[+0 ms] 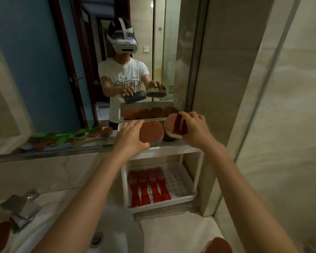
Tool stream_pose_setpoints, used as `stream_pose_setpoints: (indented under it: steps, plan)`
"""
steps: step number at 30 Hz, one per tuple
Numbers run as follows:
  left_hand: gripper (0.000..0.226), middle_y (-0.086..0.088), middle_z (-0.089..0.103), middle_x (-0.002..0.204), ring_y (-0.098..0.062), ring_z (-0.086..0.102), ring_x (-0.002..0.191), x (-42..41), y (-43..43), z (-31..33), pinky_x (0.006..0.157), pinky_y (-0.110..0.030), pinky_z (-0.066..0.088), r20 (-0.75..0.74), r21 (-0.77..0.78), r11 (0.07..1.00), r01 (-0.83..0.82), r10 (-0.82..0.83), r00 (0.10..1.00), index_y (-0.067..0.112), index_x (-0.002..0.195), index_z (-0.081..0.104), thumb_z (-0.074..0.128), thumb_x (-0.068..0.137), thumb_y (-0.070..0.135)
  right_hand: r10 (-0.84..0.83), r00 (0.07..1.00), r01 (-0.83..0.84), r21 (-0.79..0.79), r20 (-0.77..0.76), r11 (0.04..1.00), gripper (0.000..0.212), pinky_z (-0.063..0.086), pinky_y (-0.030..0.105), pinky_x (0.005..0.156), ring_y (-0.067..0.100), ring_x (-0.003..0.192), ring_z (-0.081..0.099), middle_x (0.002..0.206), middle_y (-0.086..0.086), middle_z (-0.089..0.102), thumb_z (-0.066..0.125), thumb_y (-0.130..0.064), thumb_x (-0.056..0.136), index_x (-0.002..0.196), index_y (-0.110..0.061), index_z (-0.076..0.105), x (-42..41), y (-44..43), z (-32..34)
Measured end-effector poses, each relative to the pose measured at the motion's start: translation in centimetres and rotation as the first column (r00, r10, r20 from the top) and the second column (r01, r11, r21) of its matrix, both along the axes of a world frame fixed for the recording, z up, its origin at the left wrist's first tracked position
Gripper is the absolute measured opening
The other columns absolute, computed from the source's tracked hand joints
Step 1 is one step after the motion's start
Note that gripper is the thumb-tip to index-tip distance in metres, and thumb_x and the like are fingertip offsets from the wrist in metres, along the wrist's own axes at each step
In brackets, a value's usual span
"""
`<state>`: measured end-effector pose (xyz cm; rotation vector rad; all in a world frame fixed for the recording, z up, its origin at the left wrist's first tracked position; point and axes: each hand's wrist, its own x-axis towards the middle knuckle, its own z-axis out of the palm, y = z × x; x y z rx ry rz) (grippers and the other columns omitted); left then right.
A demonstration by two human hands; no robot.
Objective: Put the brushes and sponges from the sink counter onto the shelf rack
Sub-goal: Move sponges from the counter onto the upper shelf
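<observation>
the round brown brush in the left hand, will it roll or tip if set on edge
Probably yes: the round brown brush is a flat disc, so on edge it could roll or flop over. It looks light, since the left hand holds it by the rim. Face down should sit steady.

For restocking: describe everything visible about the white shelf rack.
The shelf rack is white, plastic-looking, two-tiered on slim posts. It stands on the counter right of the sink, before the mirror. Its perforated lower tray holds four red brushes side by side at left. At the top tier, the left hand holds a round brush and the right hand a strapped brush.
</observation>
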<state>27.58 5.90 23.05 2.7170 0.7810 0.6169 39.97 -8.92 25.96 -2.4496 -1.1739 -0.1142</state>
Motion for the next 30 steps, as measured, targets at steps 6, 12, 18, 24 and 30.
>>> stream_pose_setpoints:
  steps: [6,12,18,24,30]
  plan:
    - [0.077,-0.007,0.043,0.139,-0.027,0.037,0.130,1.6,0.7,-0.9,0.105,-0.040,0.037,-0.132,-0.099,0.995,-0.018,0.004,0.991,0.018,0.143,0.035,0.065,0.075,0.040,-0.008,0.997,0.003,-0.061,-0.075,0.998,0.069,0.026,0.044,0.115,0.036,0.139,0.023,0.149,0.012,0.028,0.058,-0.009,0.085,0.146,-0.016,0.026,1.6,1.3,-1.7]
    - [0.072,-0.012,0.043,0.139,-0.032,0.038,0.129,2.1,1.6,-0.8,0.103,-0.041,0.040,-0.174,-0.172,0.985,-0.021,-0.010,0.985,0.023,0.143,0.035,0.063,0.077,0.030,0.003,0.996,-0.015,-0.145,-0.084,0.989,0.060,0.028,0.047,0.114,0.038,0.137,0.027,0.148,0.015,0.032,0.051,-0.012,0.089,0.145,-0.018,0.031,2.2,2.7,-2.5]
    - [0.060,-0.008,0.042,0.145,-0.027,0.040,0.132,2.0,1.9,-1.1,0.103,-0.036,0.039,-0.226,-0.248,0.968,0.033,-0.090,0.970,0.027,0.141,0.041,0.056,0.083,0.033,-0.007,0.992,-0.011,-0.141,-0.122,0.990,0.046,0.033,0.044,0.110,0.041,0.132,0.036,0.141,0.021,0.041,0.040,-0.004,0.092,0.138,-0.011,0.045,2.1,2.9,-4.0]
    - [0.047,-0.006,0.034,0.150,-0.024,0.028,0.140,2.1,1.0,-1.5,0.110,-0.034,0.027,-0.236,-0.313,0.945,0.097,-0.176,0.956,0.024,0.141,0.042,0.041,0.095,0.031,0.068,0.992,-0.074,-0.054,-0.105,0.996,0.048,0.043,0.039,0.099,0.031,0.123,0.050,0.129,0.015,0.059,0.039,0.003,0.089,0.127,-0.018,0.060,1.8,2.4,-4.8]
    - [0.040,-0.010,0.046,0.143,-0.027,0.040,0.133,2.0,0.5,-1.8,0.112,-0.038,0.031,-0.119,-0.230,0.971,0.065,-0.095,0.988,0.016,0.133,0.052,0.039,0.096,0.023,0.026,0.997,-0.028,-0.028,-0.070,0.999,0.053,0.024,0.049,0.115,0.032,0.136,0.036,0.140,0.010,0.050,0.041,0.002,0.086,0.129,-0.025,0.057,1.2,1.9,-5.5]
